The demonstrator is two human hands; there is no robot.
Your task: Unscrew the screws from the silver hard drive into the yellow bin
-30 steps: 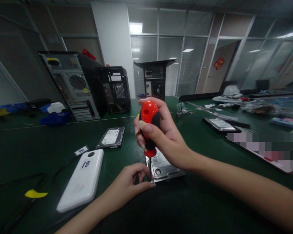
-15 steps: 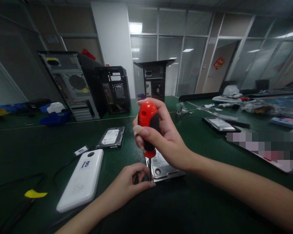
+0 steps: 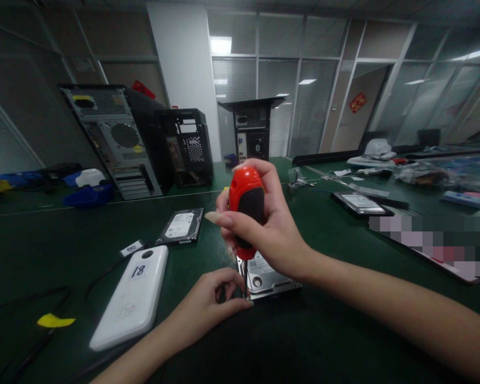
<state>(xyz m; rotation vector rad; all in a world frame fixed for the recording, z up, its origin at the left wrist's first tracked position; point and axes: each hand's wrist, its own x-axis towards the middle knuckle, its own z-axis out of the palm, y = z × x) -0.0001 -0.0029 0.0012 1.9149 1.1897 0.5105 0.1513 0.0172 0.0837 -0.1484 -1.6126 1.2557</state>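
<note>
My right hand (image 3: 264,224) is wrapped around a red and black screwdriver (image 3: 251,205), thumb lying across the handle. The screwdriver stands nearly upright, its shaft pointing down at the near left corner of a silver hard drive (image 3: 270,280). That drive lies flat on the table, its far part hidden behind my right hand. At the same corner my left hand (image 3: 220,293) is closed, thumb and forefinger gripping the drive's edge on either side of the screwdriver tip. Whatever is under the tip is too small to make out.
Another hard drive (image 3: 182,225) lies ahead on the left, near a white power bank (image 3: 132,298) with a cable. A third drive (image 3: 360,204) lies on the right. Computer cases (image 3: 116,138) stand at the back. Clear bags (image 3: 424,175) are at the far right.
The screwdriver handle has turned in my right hand, showing more of its black side, and my right thumb has shifted left. My left hand stays at the drive's corner.
</note>
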